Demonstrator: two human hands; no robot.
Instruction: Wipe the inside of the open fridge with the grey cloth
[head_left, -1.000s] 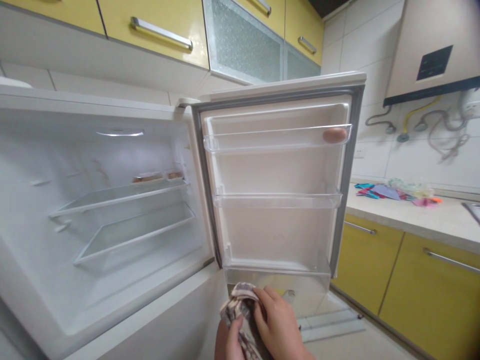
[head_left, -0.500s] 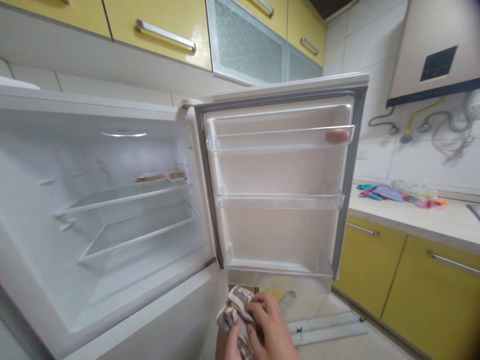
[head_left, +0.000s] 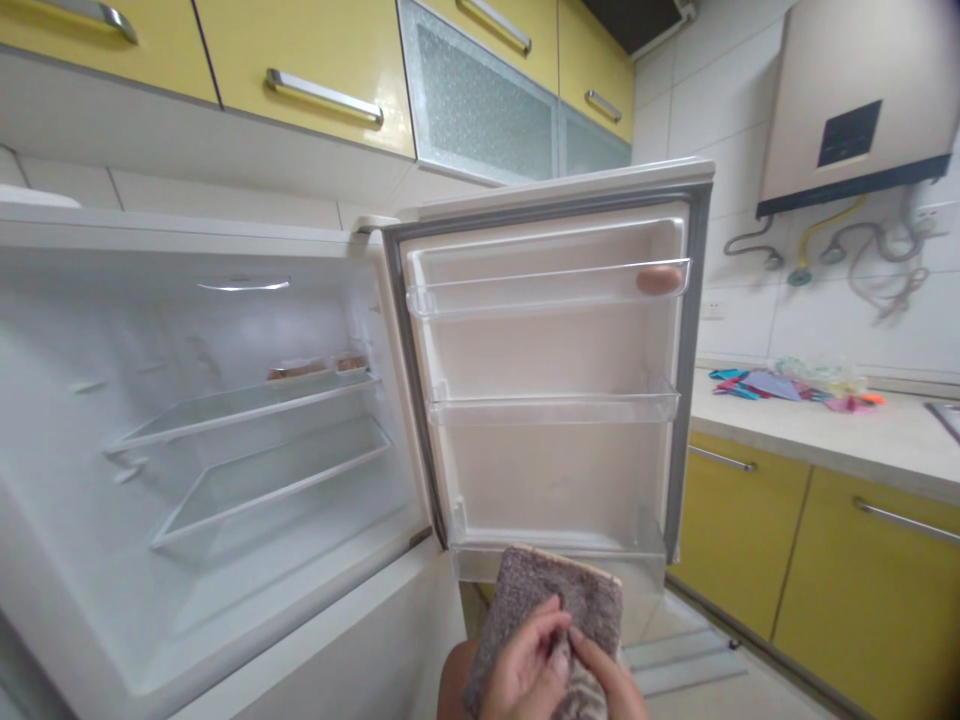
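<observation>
Cloth: the thick grey-brown plush cloth (head_left: pixel 517 590) was held up at the lower middle of the view, in front of the fridge door's bottom edge and above the floor.
Left hand: the bare left hand (head_left: pixel 525 665) lay over the cloth's near side, its grip pinching the fabric near the middle.
Right hand: the bare right hand (head_left: pixel 611 685) was just beside it, its grip also pinching the cloth, fingertips close to the left hand's.
Fridge door: the open white door with a grey seal (head_left: pixel 555 480) stood between the lit white fridge compartment (head_left: pixel 45 400) and the pale table (head_left: pixel 919 440).
Door racks: a smooth brown egg (head_left: pixel 658 280) sat at the right end of the clear plastic top rack (head_left: pixel 525 292); the cloth hid part of the clear plastic bottom rack (head_left: pixel 472 565), and whether they touched could not be told.
Shelf: two small packages with brown contents (head_left: pixel 300 369) rested at the back of the upper glass shelf (head_left: pixel 232 407).
Table: a flat pile of blue, lilac and pink pieces (head_left: pixel 776 385) lay near the wall.
Wall: a beige box-shaped heater (head_left: pixel 907 80) hung over grey and yellow pipes (head_left: pixel 806 240).
Floor: long pale strips (head_left: pixel 686 660) lay beyond the right hand.
</observation>
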